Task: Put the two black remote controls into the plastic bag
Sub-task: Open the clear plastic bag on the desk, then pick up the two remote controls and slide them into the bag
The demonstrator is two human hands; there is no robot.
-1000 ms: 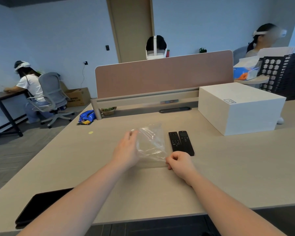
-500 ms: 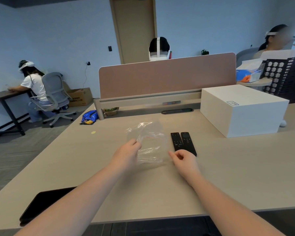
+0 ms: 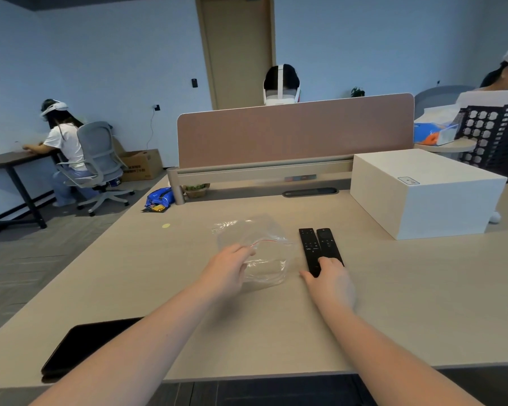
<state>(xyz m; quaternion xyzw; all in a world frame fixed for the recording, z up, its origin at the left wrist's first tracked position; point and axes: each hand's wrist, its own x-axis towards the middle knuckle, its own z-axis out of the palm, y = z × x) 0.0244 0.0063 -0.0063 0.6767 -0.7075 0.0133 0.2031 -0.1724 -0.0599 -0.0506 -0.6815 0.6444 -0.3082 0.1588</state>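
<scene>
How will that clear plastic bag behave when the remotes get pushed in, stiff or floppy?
Probably floppy: the plastic bag looks thin and crumpled, sagging around the left hand. It likely weighs very little, so it may slide on the smooth table unless held. Its mouth probably won't stay open unaided.

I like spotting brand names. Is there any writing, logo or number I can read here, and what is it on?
None can be read.
Remotes: small white marks, too small.
White box: outlined label on top, too small.
Cardboard box: dark print, blurred.
Blue packet: print blurred.
</scene>
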